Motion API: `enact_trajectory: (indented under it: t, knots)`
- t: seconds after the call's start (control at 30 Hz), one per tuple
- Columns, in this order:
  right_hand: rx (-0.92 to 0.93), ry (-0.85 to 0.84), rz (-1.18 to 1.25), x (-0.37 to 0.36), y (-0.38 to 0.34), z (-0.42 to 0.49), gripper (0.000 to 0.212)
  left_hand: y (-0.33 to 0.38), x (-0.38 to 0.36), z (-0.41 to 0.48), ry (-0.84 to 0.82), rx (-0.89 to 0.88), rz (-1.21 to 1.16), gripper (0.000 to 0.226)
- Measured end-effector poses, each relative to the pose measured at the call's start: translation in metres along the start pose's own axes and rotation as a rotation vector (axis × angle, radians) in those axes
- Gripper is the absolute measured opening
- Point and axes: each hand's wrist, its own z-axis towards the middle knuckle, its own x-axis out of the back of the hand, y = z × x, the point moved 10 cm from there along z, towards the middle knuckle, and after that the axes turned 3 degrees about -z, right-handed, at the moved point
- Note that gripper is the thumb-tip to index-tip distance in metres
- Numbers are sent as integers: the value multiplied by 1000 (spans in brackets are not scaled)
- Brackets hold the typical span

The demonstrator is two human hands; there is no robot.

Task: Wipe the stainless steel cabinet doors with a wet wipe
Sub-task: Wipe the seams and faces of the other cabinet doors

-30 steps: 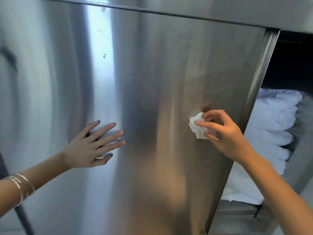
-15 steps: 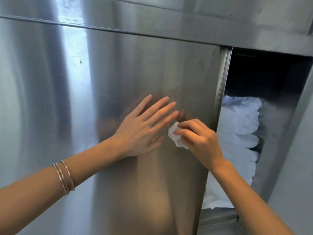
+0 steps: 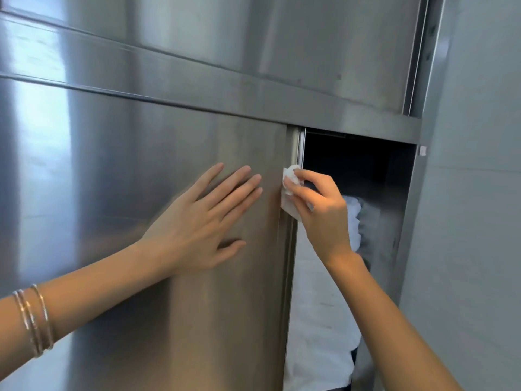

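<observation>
A brushed stainless steel sliding cabinet door (image 3: 118,193) fills the left and middle of the head view. My left hand (image 3: 203,224) lies flat on it with straight, spread fingers. My right hand (image 3: 321,213) pinches a crumpled white wet wipe (image 3: 290,193) and holds it against the door's right vertical edge, close to my left fingertips. Part of the wipe is hidden under my fingers.
To the right of the door the cabinet stands open and dark, with folded white towels (image 3: 318,320) stacked inside. A steel rail (image 3: 253,103) runs above, with an upper steel door (image 3: 282,38) over it. A grey wall (image 3: 473,221) borders the right side.
My left hand slid right across the door toward my right hand. My right hand carried the wipe from the door face up to its right edge. The view rose.
</observation>
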Motion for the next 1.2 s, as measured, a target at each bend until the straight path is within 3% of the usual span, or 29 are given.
enact_trajectory:
  t: [0.17, 0.33, 0.5, 0.57, 0.7, 0.8, 0.93, 1.07, 1.2]
  knots:
    - [63, 165, 16, 11, 4, 62, 11, 1, -1, 0, 29, 3, -9, 79]
    - [16, 217, 51, -2, 8, -4, 10, 1, -1, 0, 28, -3, -2, 79]
    - [343, 103, -105, -5, -4, -1, 3, 3, -2, 0, 12, -11, -23, 79]
    - [385, 175, -157, 2, -6, 33, 8, 3, -3, 0, 12, -11, -22, 80]
    - [156, 401, -65, 6, 0, 47, 18, 4, -4, -1, 23, -7, -40, 80]
    - [62, 361, 15, -5, 6, 3, 13, 2, -2, 0, 26, -5, -47, 80]
    - [129, 189, 101, -4, 8, 8, 12, 3, -1, 1, 15, -6, -37, 78]
    - [-39, 330, 189, 5, 19, 52, 13, 3, -2, 0, 14, -3, -35, 77]
    - [-75, 359, 178, -6, 16, 9, 13, 3, -1, 1, 26, -12, -21, 77]
